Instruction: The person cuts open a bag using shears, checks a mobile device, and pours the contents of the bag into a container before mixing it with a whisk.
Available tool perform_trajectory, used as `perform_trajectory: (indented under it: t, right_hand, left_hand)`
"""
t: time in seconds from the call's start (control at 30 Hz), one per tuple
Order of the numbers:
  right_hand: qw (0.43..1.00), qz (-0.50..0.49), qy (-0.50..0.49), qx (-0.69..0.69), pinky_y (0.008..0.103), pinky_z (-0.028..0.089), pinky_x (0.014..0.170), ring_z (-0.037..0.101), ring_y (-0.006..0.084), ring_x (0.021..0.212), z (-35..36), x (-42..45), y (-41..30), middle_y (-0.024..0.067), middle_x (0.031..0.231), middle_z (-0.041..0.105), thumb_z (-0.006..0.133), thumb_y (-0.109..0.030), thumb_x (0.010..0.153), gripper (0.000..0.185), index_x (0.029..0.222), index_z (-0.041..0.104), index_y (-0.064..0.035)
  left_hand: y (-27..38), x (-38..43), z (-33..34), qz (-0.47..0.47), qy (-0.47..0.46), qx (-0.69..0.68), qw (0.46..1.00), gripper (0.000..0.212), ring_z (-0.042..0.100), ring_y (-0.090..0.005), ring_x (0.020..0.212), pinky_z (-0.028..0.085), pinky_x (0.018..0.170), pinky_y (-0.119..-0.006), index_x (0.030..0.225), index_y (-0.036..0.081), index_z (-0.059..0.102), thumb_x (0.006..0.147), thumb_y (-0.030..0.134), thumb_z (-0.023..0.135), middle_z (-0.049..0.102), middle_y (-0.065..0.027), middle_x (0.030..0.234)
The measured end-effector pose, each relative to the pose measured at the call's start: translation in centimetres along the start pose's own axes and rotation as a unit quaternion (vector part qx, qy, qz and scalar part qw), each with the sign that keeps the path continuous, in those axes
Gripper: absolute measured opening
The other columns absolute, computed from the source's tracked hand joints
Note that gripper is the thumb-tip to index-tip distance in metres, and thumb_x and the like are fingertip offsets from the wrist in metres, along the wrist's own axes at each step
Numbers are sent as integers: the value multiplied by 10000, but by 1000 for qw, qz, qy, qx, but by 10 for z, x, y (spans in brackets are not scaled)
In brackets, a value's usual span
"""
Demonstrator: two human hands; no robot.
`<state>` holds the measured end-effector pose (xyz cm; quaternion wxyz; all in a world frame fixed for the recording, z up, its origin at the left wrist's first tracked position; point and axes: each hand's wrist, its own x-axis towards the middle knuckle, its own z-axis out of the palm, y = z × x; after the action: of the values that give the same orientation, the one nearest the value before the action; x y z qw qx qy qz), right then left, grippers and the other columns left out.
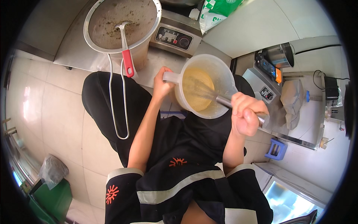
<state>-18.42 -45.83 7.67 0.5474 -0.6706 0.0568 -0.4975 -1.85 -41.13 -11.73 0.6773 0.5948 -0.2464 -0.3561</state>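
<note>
My left hand [163, 84] grips the handle of a large translucent plastic pitcher [223, 70]. The pitcher is tilted between my knees, its wide mouth facing me. Inside it lies a cloudy yellow liquid [195, 98]. A metal whisk [223, 101] is in my right hand [246, 113], fingers wrapped around its steel handle. The whisk's wires dip into the liquid and look blurred. To the left, a fine-mesh strainer [96, 42] with a long wire handle rests over a container [139, 57]. A spoon-like utensil with a red handle [128, 63] lies across the mesh among dark residue.
Beyond the pitcher stands an induction cooker [174, 37] with a knob panel, beside a green and white bag [221, 12]. At right are a second cooker [258, 81], a phone-like device [267, 67] and a steel pot [279, 56]. A blue stool [276, 149] sits on the floor.
</note>
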Motion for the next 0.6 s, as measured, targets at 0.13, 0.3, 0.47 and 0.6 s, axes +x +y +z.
perform_trajectory:
  t: [0.13,0.3,0.47,0.6]
  right_hand:
    - [988,111,41,-95,281,267,417,331,136,398,-16,-22,19,57,464,368,415,3,693,83,634,376,-39]
    - [990,45,116,73,283,297,400,368,142,377,10,-1,-12,81,467,427,423,43,668,144,535,399,-6]
    - [989,49,84,-109,285,255,399,314,134,364,-13,-29,15,69,445,372,413,8,682,118,582,363,-31]
    - [993,90,64,29,281,259,399,326,137,371,0,-13,-13,67,450,377,408,27,680,107,592,375,-24]
  left_hand:
    - [1,0,1,3,-7,12,1000,262,492,-132,651,395,609,-245,771,54,476,530,2,564,522,-26,675]
    - [-3,2,-2,-4,-2,38,999,281,488,-134,638,393,609,-245,778,58,473,517,14,568,517,-24,669]
    - [-3,1,1,27,5,24,999,277,491,-141,637,395,607,-250,771,57,473,515,23,573,518,-27,664]
    - [-4,3,1,32,19,51,998,251,492,-137,645,398,612,-251,762,51,473,534,28,574,516,-26,662]
